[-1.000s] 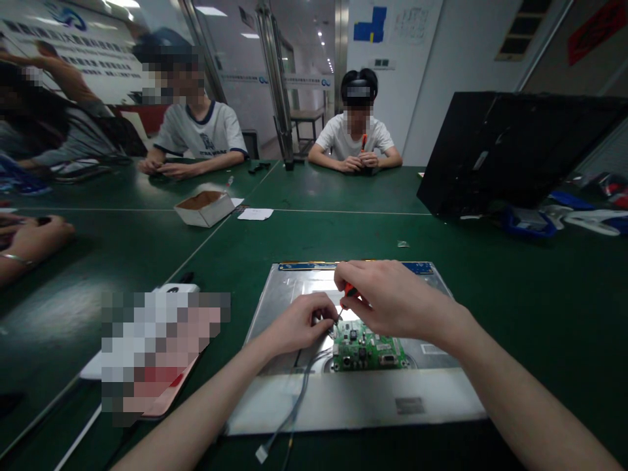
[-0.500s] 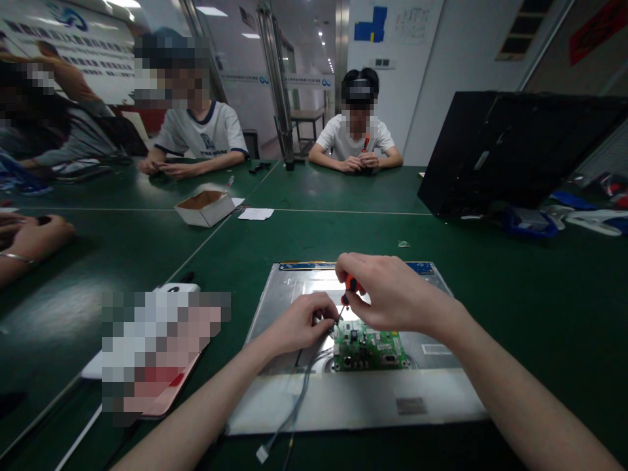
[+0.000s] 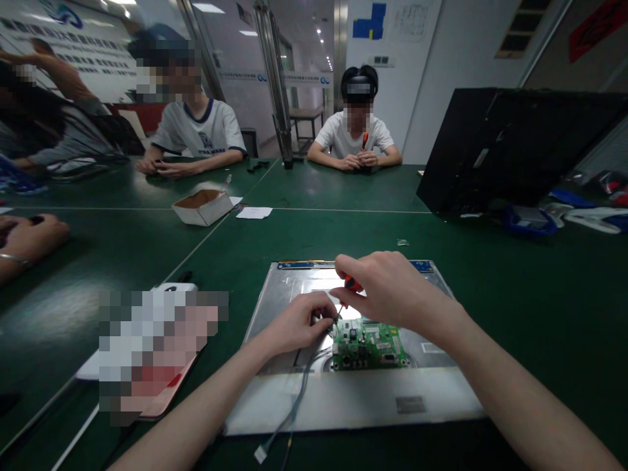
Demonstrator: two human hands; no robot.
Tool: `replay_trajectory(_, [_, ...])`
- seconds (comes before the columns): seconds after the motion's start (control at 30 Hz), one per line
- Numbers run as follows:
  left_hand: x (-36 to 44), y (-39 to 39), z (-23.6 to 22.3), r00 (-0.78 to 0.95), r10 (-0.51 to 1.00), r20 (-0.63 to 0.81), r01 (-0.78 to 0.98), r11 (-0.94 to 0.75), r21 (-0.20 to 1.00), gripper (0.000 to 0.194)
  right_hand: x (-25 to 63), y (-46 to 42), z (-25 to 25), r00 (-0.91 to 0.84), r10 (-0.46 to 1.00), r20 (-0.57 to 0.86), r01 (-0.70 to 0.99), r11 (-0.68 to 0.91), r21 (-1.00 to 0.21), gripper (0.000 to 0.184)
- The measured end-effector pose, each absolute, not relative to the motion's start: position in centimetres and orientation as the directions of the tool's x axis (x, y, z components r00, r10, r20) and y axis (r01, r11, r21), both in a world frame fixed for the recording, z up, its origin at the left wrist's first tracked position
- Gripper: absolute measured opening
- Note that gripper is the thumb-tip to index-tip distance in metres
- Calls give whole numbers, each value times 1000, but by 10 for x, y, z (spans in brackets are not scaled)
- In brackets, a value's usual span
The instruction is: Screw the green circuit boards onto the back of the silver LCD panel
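My right hand (image 3: 387,288) is closed around the orange and black handle of a screwdriver (image 3: 350,284), whose thin shaft slants down to the upper left corner of a green circuit board (image 3: 369,344). Close to that tip, my left hand (image 3: 307,320) has its fingers pinched together; whatever lies between them is hidden. The board rests on a silvery display panel (image 3: 353,400) lying flat before me. A bundle of thin cables (image 3: 300,392) runs from near the board's left side to a white connector (image 3: 260,454) at the panel's front edge.
Left of the panel lie a white phone (image 3: 177,288) and a pink case (image 3: 196,353), partly blurred. Farther off are an open carton (image 3: 202,210) and white paper (image 3: 254,212). A large black monitor (image 3: 510,150) stands at right. Several people sit around the green table (image 3: 314,232).
My right hand's fingers have shifted around the screwdriver handle, with the thumb reaching farther left. My left hand stays in the same place beside the board's corner.
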State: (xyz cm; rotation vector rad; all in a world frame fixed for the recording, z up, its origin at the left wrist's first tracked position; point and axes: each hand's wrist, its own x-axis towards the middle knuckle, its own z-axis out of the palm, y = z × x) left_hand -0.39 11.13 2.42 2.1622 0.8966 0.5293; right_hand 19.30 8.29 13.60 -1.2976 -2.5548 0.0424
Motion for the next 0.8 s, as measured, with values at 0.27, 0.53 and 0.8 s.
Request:
replay_trajectory(0.27, [-4,114,25,702,707,90,418,-511,752,11,197,80,142,-656,724,213,684,689,-239,10])
replay_trajectory(0.53, [-5,114,21,696,713,88,421,-505,754,15,196,80,141,-658,729,189,690,684,-236,15])
replay_trajectory(0.8, [-5,112,23,684,724,89,433,-501,749,14,194,84,145,-613,774,157,756,633,-166,6])
